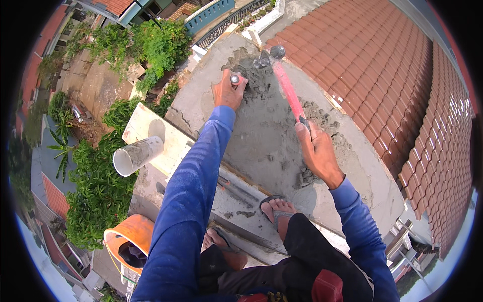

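Note:
My right hand (318, 153) is closed around the dark grip of a hammer (288, 88) with a worn pink-red handle. The hammer's metal head is smeared with grey and lies over the far edge of the slab. Farther left, my left hand (227, 92) grips an upright tool (235, 79), seen end-on as a round metallic tip above the fist. Its lower part is hidden by my fingers. Beneath both hands spreads rough grey mortar (261, 128) on a concrete slab (370, 183), lumpy near the far end and along the right side.
Brown roof tiles (362, 65) slope along the right. At left, a board (173, 151) juts out past the slab, with a pale pipe (136, 157) beside it. An orange bucket (132, 236) is at lower left. My sandalled feet (277, 209) stand on the near ledge; trees and ground lie far below.

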The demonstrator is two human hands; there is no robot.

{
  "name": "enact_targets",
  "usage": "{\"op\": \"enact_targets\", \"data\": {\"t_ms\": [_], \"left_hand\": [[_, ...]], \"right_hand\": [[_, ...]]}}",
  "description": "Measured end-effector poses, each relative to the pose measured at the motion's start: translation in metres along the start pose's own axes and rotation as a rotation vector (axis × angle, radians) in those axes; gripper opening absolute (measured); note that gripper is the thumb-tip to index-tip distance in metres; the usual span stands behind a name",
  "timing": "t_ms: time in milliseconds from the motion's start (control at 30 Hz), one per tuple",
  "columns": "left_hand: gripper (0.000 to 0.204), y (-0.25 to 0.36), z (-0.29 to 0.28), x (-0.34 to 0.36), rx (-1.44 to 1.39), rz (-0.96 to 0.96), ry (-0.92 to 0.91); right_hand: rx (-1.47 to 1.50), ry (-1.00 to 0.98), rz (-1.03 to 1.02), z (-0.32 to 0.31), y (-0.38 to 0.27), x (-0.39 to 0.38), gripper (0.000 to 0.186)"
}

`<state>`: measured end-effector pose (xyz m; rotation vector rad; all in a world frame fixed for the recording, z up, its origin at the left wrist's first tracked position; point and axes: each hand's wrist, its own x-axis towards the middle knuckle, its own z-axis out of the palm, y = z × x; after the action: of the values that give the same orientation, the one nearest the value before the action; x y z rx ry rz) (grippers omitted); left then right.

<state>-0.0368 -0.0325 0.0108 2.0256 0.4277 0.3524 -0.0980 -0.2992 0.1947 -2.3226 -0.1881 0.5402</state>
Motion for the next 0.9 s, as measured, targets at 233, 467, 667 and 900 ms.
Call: {"op": "enact_targets", "data": {"t_ms": [233, 467, 667, 900], "left_hand": [[0.037, 0.019, -0.034, 0.025, -0.049, -0.074, -0.101], [0.032, 0.005, -0.030, 0.010, -0.067, -0.038, 0.030], [0.033, -0.028, -0.004, -0.004, -0.241, -0.056, 0.172], [0.031, 0.009, -0.013, -0.001, -0.184, -0.081, 0.095]], "right_hand": [[-0.023, -0.123, 0.053, -0.007, 0.001, -0.014, 0.052], [0.046, -0.032, 0.054, 0.002, -0.006, -0.015, 0.048], [-0.026, -0.050, 0.060, 0.005, -0.012, -0.010, 0.045], [-0.346, 0.063, -0.197, 0.010, -0.008, 0.020, 0.049]]}}
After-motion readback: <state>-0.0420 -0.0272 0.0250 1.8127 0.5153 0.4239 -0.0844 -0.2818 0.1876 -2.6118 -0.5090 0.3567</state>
